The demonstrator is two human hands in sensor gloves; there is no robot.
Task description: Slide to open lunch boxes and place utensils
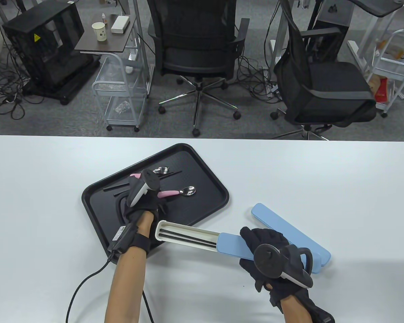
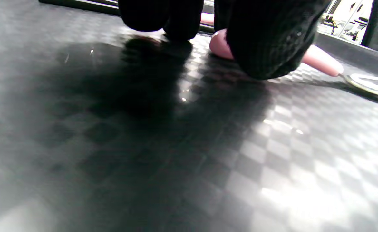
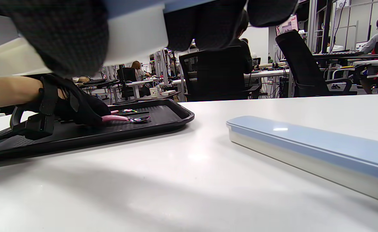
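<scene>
On the tray (image 1: 202, 208), left hand (image 1: 141, 202) touches pink spoon (image 1: 175, 192) – right hand (image 1: 269, 252) holds case (image 1: 188, 235)

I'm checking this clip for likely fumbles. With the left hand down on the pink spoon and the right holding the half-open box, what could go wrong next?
1. The left hand's fingers press on the pink-handled spoon flat on the tray; it may skid rather than lift.
2. The right hand holds the open utensil box off the table; it could tilt and spill the chopsticks inside.
3. The box's open end overhangs the tray edge, near the left wrist, so they may bump.
</scene>
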